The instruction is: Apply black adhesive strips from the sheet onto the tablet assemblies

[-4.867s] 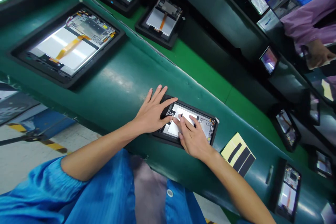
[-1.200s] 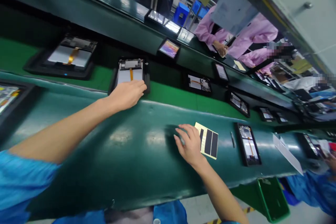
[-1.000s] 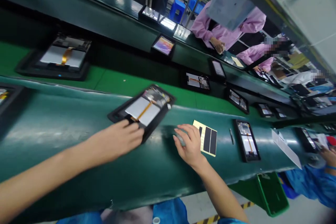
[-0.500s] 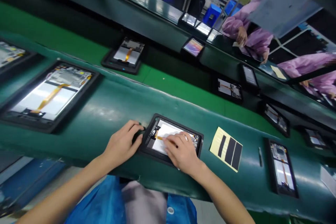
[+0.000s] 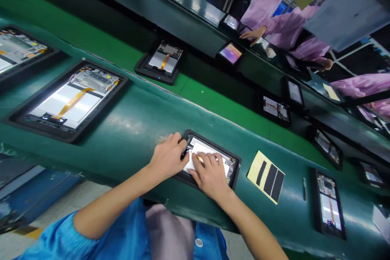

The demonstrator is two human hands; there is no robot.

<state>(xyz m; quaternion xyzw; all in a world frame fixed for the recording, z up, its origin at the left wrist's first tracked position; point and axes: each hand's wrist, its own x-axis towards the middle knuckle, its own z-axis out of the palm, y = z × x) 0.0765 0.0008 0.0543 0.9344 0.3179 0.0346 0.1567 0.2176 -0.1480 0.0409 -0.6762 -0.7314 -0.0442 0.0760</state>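
Observation:
An opened tablet (image 5: 227, 161) lies in a black tray (image 5: 236, 176) in front of me, with a white panel and electronic parts showing. My left hand (image 5: 169, 157) is at the tablet's left end. Its thumb and fingers are bent together around a small dark area that I cannot make out. Across the white panel rests my right hand (image 5: 210, 172), its fingers stretched forward and its thumb apart. A bit of orange ribbon cable (image 5: 199, 158) shows by its fingertips. Right of the tray lies a yellow sheet (image 5: 258, 166) bearing black strips (image 5: 269, 178).
Another opened tablet (image 5: 76, 99) sits in a tray to the left, and one (image 5: 329, 203) to the right beside a thin tool (image 5: 304, 189). Trays with devices (image 5: 164, 61) stand on the green belt (image 5: 201, 101) beyond. Co-workers in pink sleeves (image 5: 280, 32) work at the far bench.
My left hand has moved right onto the tablet's left end, its fingers closing in. My right hand stays over the panel, fingers flatter. The view has shifted slightly; a co-worker's arm now reaches over the far bench.

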